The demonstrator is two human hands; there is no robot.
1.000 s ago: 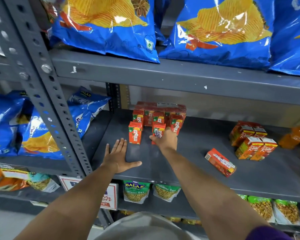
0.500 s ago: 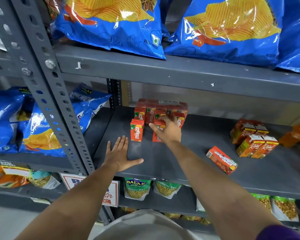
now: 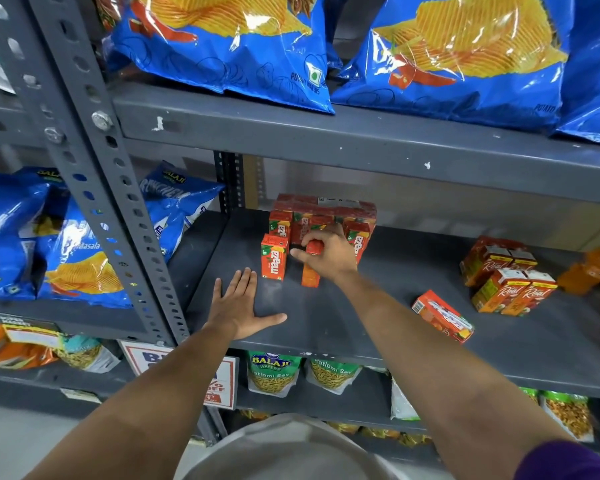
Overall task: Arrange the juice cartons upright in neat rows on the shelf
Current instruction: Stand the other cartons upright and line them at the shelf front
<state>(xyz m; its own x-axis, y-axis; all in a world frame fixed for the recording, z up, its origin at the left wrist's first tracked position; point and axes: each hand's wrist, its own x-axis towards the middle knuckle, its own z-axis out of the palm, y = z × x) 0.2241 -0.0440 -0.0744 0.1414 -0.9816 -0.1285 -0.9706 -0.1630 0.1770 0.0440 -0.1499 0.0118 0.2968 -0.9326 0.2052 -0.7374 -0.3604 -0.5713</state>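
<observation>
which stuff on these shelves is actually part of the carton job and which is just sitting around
Part of the job:
- right hand gripping an upright Maaza carton
- standing Maaza carton beside it
- Maaza block behind
- Real cartons
- fallen carton lying flat
- shelf

Just lying about:
- left hand resting flat
- chip bags
- sev packets
- orange bottle

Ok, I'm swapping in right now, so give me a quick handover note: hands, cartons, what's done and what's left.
Left hand: flat, empty, on the grey metal shelf.
Right hand: gripping an upright small red-orange Maaza juice carton from the top.
Done: the Maaza carton block stands at the back, with one front Maaza carton upright beside the held one.
Left: one orange carton lying flat; the Real carton cluster on the right looks tilted.
</observation>
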